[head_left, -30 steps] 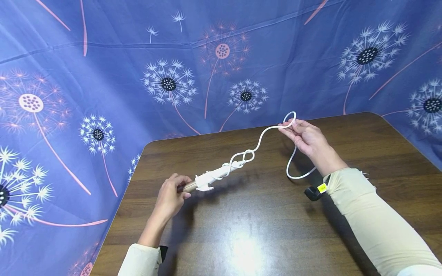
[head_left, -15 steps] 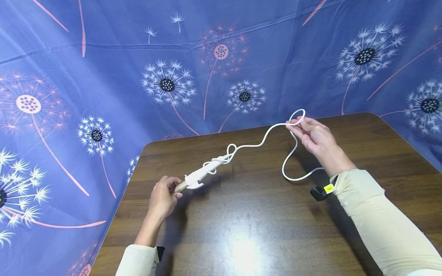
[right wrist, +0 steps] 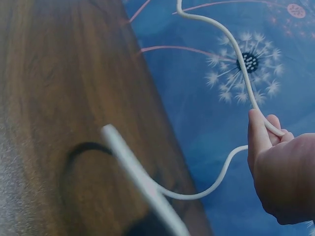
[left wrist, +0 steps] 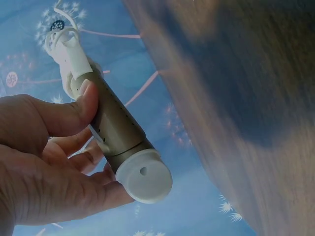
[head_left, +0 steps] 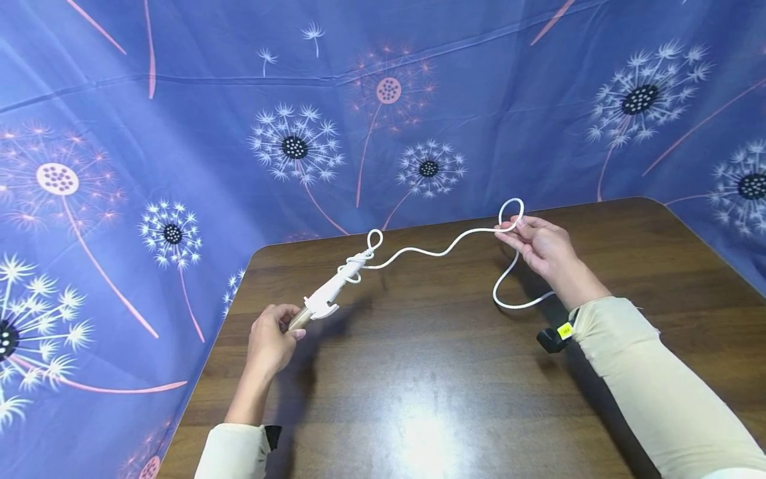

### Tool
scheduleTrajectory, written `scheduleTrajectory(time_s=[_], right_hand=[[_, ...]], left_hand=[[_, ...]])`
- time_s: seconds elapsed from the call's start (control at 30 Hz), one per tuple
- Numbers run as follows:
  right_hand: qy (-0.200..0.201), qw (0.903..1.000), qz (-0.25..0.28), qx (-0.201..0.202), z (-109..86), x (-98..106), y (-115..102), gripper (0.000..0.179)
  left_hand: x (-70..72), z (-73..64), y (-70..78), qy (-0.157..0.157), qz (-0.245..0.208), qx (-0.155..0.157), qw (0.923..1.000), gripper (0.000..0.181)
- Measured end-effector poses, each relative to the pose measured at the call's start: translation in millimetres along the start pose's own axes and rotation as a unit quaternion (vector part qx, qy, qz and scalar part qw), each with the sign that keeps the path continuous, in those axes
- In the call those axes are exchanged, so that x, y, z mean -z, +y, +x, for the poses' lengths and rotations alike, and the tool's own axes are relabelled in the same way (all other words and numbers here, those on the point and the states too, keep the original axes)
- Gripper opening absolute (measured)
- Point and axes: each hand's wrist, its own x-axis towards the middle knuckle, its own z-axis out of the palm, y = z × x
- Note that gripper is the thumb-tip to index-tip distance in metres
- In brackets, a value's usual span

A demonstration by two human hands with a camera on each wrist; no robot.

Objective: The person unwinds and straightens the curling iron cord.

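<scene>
My left hand (head_left: 268, 340) grips a curling iron (head_left: 329, 291) by its gold barrel (left wrist: 116, 115), held above the table at the left. In the left wrist view, thumb and fingers wrap the barrel and its round white end cap (left wrist: 147, 178) points toward the camera. The white handle slants up and away, with turns of the white cord (head_left: 421, 251) looped around it. From there the cord runs right in a slack wave. My right hand (head_left: 549, 249) pinches it between thumb and fingertips, a small loop standing above them. Beyond, the cord hangs down and passes behind the right forearm.
A brown wooden table (head_left: 455, 332) lies beneath both hands, with a bright glare spot near its front. Blue cloth (head_left: 359, 120) printed with dandelions hangs behind and to the left. A black wrist device (head_left: 553, 339) with a yellow label sits under the right wrist.
The left hand has moved left and slightly nearer, tilting the curling iron more steeply upward. The right hand has shifted a little right, and more cord stretches between the hands.
</scene>
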Motion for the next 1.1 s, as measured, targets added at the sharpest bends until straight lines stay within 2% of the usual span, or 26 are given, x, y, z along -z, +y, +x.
scheduleTrajectory(time_s=[0.17, 0.23, 0.4, 0.7, 1.1], right_hand=[[0.019, 0.9995, -0.020, -0.014, 0.3, 9, 5, 0.014], [0.037, 0.9983, -0.044, -0.014, -3.1, 6, 8, 0.017], [0.053, 0.9941, -0.094, -0.005, -2.5, 5, 17, 0.020], [0.054, 0.9823, -0.180, 0.002, 1.3, 2, 35, 0.016], [0.053, 0.9773, -0.205, -0.014, 3.2, -1, 50, 0.015]], left_hand=[[2.7, 1.4, -1.5, 0.012, 0.000, -0.003, 0.9999, 0.033], [2.8, 1.4, -0.9, 0.013, 0.000, -0.004, 0.9999, 0.033], [2.7, 1.2, 1.9, 0.013, -0.005, -0.004, 0.9999, 0.033], [3.4, 1.4, 4.3, 0.015, -0.006, -0.003, 0.9999, 0.033], [5.5, 1.0, 9.2, 0.021, 0.000, -0.009, 0.9997, 0.033]])
